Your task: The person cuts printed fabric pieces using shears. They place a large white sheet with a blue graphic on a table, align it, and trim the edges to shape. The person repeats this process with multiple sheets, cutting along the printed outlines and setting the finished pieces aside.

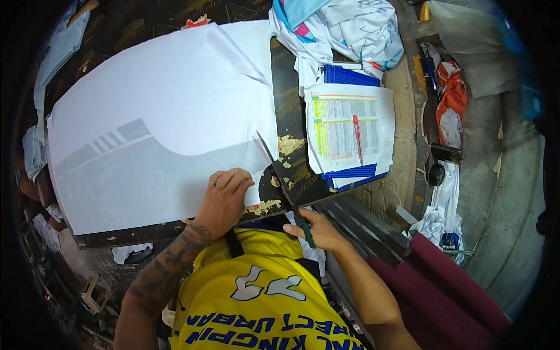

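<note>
My left hand [224, 198] lies flat on the near right corner of a large white sheet of fabric [157, 116], fingers spread, a ring on one finger. The sheet covers most of a dark worn cutting table [291, 105] and carries a grey shape with stripes. My right hand [315, 228] grips the green handles of a pair of scissors [279, 172]. Their blades point up and left, the tip reaching the sheet's right edge just beside my left hand.
To the right on the table lies a printed paper [344, 125] with a red pen [357, 137] on blue folders. Crumpled white and blue garments [344, 29] pile up behind it. Cloth scraps and dark red rolls [449, 286] sit at right.
</note>
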The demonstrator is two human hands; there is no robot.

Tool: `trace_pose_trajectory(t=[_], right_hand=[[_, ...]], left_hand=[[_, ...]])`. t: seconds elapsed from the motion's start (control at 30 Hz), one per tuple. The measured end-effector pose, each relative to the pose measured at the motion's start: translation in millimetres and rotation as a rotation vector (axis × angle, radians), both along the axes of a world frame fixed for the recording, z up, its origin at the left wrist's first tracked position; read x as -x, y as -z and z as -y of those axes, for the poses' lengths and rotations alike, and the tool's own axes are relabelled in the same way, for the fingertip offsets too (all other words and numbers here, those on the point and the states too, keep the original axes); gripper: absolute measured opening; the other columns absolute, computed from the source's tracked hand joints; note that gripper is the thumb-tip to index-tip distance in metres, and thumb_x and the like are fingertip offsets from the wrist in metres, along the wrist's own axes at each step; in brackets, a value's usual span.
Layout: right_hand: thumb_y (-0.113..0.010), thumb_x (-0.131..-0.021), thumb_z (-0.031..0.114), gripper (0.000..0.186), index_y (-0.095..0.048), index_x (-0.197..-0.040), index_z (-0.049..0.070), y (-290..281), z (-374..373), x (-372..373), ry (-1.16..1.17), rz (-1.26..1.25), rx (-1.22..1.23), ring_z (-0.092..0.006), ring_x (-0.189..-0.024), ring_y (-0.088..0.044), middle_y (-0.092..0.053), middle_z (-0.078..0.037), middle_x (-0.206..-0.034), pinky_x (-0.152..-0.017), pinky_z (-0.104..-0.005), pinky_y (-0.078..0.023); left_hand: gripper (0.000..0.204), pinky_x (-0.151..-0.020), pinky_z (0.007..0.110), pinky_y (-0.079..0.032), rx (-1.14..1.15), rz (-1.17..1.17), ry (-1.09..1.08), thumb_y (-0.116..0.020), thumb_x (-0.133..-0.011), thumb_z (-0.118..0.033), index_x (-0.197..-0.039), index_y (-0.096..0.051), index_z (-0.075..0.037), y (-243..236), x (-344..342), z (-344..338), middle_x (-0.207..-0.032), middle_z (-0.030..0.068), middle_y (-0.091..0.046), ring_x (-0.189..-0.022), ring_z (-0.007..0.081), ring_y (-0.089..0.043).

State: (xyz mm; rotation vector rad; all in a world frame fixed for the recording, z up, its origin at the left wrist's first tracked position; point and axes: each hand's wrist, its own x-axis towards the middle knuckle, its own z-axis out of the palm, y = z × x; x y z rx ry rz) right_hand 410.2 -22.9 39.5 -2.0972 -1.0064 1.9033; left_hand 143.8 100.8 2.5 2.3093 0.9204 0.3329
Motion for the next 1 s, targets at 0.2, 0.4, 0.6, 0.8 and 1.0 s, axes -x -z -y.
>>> trace_pose_trajectory(t=[0.2,0.4,0.6,0.8,1.0], right_hand=[[-0.092,-0.083,0.059,0.058,-0.076,-0.085,0.003,-4,-4,5,0.088,-0.087,0.167,-0.0127,-0.069,-0.059,-0.066,-0.001,-0.072,-0.065,-0.0311,-0.047],[-0.093,-0.083,0.057,0.057,-0.071,-0.074,0.006,9,-7,16,0.114,-0.019,0.083,-0.0106,-0.064,-0.058,-0.065,0.0,-0.07,-0.061,-0.0295,-0.047],[-0.08,-0.093,0.065,0.059,-0.075,-0.095,0.006,-59,-51,-56,-0.114,-0.098,0.334,-0.0092,-0.064,-0.057,-0.059,0.003,-0.072,-0.06,-0.0292,-0.046],[-0.078,-0.094,0.065,0.057,-0.073,-0.104,0.009,-66,-166,-140,-0.79,0.05,0.161,-0.013,-0.082,-0.057,-0.06,-0.001,-0.08,-0.075,-0.033,-0.048],[-0.087,-0.092,0.05,0.051,-0.068,-0.104,0.005,-45,-281,-108,-1.236,0.032,0.017,-0.0145,-0.078,-0.052,-0.053,-0.002,-0.077,-0.073,-0.0342,-0.044]], left_hand=[[0.041,-0.115,0.047,-0.039,0.046,-0.04,0.018,-0.068,-0.086,-0.002,-0.127,-0.064,-0.003,4,5,4,-0.136,0.007,-0.059,-0.139,0.0257,-0.052],[0.04,-0.115,0.048,-0.038,0.05,0.002,-0.016,-0.067,-0.087,-0.003,-0.127,-0.065,-0.004,2,-1,-2,-0.13,0.0068,-0.06,-0.133,0.0268,-0.055],[0.044,-0.108,0.049,-0.038,0.011,0.072,-0.31,-0.068,-0.086,-0.001,-0.129,-0.065,-0.007,-2,-28,3,-0.126,0.0089,-0.062,-0.126,0.03,-0.056],[0.053,-0.114,0.048,-0.036,-0.017,-0.006,-0.503,-0.072,-0.088,-0.022,-0.138,-0.064,-0.006,12,-62,48,-0.139,0.0083,-0.06,-0.134,0.0266,-0.053],[0.058,-0.119,0.049,-0.034,-0.129,-0.151,-0.513,-0.067,-0.092,-0.039,-0.141,-0.064,-0.008,28,-71,63,-0.145,0.0046,-0.06,-0.139,0.0211,-0.051]])
